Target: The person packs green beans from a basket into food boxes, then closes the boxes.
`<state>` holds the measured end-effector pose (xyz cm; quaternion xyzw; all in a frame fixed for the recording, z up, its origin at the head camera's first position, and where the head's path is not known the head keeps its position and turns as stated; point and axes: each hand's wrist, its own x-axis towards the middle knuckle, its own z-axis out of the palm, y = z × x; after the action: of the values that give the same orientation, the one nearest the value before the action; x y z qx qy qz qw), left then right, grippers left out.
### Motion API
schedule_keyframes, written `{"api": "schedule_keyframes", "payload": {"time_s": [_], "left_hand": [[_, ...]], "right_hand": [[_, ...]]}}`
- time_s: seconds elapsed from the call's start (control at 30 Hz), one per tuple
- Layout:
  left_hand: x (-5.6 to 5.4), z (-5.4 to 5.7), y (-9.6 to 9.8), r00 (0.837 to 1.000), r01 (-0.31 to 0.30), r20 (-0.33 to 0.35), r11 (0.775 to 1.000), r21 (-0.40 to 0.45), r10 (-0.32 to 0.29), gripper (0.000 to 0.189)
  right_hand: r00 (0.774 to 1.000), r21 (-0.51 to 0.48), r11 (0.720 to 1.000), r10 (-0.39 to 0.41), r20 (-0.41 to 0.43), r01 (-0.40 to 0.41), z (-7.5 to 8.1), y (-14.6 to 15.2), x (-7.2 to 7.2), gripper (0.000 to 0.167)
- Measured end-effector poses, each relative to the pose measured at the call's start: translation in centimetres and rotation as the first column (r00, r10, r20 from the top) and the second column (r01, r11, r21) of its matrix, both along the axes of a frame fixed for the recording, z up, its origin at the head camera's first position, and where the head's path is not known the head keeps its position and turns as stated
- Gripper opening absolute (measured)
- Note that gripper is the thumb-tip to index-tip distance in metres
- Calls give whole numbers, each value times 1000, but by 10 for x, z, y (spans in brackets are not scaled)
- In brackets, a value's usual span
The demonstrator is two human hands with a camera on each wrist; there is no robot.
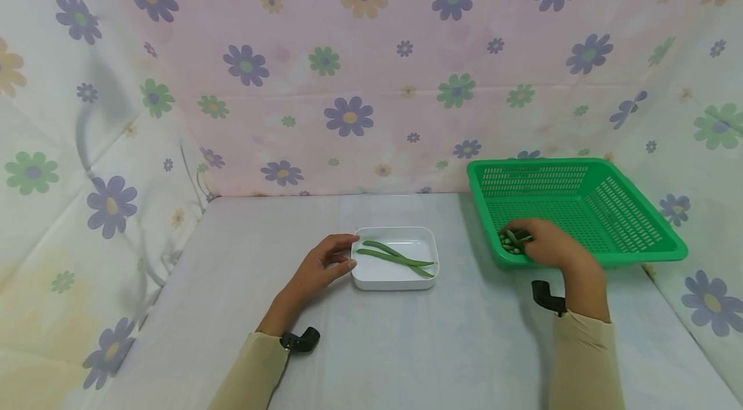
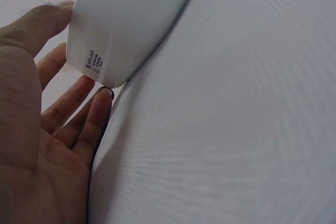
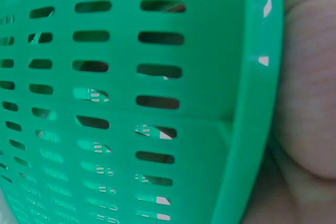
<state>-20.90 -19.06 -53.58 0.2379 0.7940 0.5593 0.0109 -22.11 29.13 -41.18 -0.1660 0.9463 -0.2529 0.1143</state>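
Note:
Two long green beans [image 1: 395,256] lie crossed in a white rectangular dish [image 1: 367,285]. My left hand [image 1: 316,268] touches the dish's left side with thumb and fingertips. The left wrist view has the dish's outer wall [image 2: 131,19], with small printed lettering, against the fingers. Inside the near left corner of a green plastic basket [image 1: 580,260], my right hand [image 1: 548,242] curls its fingers round some green beans [image 1: 511,244] that show end-on. The basket's slotted wall [image 3: 121,114] hides those fingertips in the right wrist view; only part of the hand shows beyond the rim.
A pale cloth covers the table [image 1: 406,345]. Flower-patterned sheets [image 1: 302,75] hang behind the table and at both sides. The basket stands at the right, near the back sheet, with a gap between it and the dish.

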Motion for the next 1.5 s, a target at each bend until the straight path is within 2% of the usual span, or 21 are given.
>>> {"api": "schedule_keyframes", "payload": {"time_s": [0.2,0.53,0.77,1.17,1.5], "left_hand": [[0,0,1,1000,-4,-3,1000,-9,4,54],[0,2,2,1000,-9,8,1000,-28,9,54],[0,1,1,1000,-7,9,1000,-19,7,53],[0,1,1,1000,-10,6,1000,-21,10,52],[1,2,1,1000,-8,7,1000,-17,8,53]], "right_hand": [[1000,-5,1000,-11,25,11,0,0,1,57],[999,-9,999,38,6,-38,-1,2,-1,56],[998,-27,998,64,-12,-64,-4,4,-5,45],[998,-83,996,23,-53,-28,-8,7,-6,28],[997,-83,996,13,-74,-19,-7,10,-5,19]]}}
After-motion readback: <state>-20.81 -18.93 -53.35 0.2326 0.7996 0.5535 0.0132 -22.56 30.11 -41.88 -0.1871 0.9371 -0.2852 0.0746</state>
